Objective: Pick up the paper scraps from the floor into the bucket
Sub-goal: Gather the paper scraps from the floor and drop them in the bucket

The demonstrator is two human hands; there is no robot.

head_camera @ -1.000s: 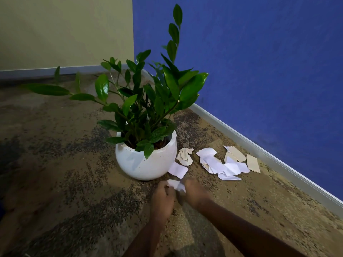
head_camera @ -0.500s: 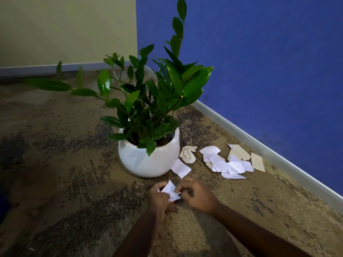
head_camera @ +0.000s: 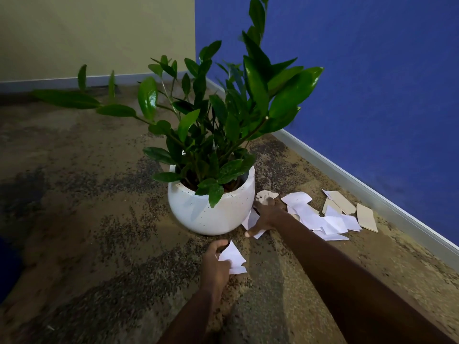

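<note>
The few white paper scraps (head_camera: 233, 256) I've gathered sit pinched in my left hand (head_camera: 214, 266), its fingers curled round them just above the mottled brown carpet (head_camera: 99, 219). My right hand (head_camera: 267, 216) lies with its fingers spread over another flat white scrap (head_camera: 250, 220), which touches the round white ceramic plant pot (head_camera: 206, 212); I don't have that one gripped. A crumpled beige scrap (head_camera: 267, 194) lies at its fingertips. A loose heap of white and tan scraps (head_camera: 327, 219) sits beyond, near the grey skirting board (head_camera: 397, 211). No bucket is in view, so I judge we're early, with most of the paper left to collect.
</note>
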